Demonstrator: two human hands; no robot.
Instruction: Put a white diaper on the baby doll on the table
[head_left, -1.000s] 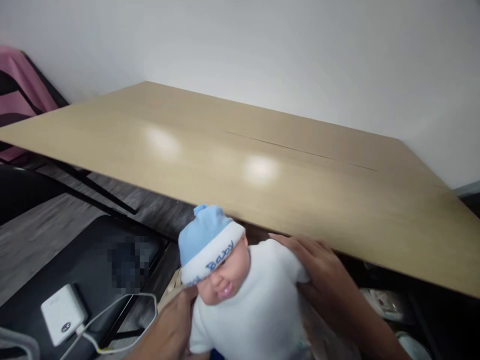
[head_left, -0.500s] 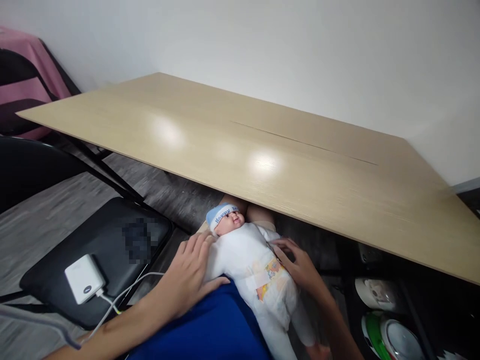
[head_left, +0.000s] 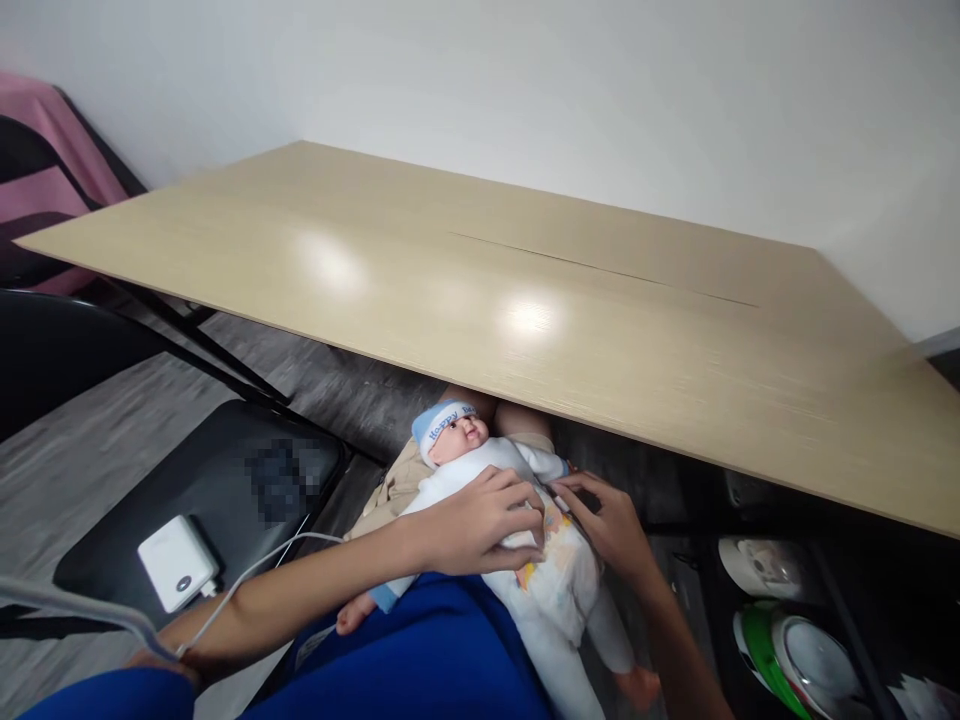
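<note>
A baby doll (head_left: 480,478) in a white suit and a blue-and-white cap (head_left: 444,425) lies face up across my lap. Round its hips is a white diaper (head_left: 559,590) with an orange-and-yellow printed waistband. My left hand (head_left: 499,520) reaches over the doll's belly, its fingers bent and apart from the thumb, at the near side of the waistband. At the far side, my right hand (head_left: 604,520) has thumb and forefinger drawn together at the diaper's waist edge. The exact contact of the fingertips is partly hidden.
A wooden table (head_left: 420,270) stands ahead, its edge above my knees. On the left, a black chair (head_left: 225,480) carries a white power bank (head_left: 178,563) with a cable passing my left arm. Lower right are a white container (head_left: 761,567) and a green-and-white round object (head_left: 810,660).
My left hand has moved right, from the doll's near arm onto its belly, uncovering that arm. My right hand stays at the diaper's far side, and the view has shifted slightly.
</note>
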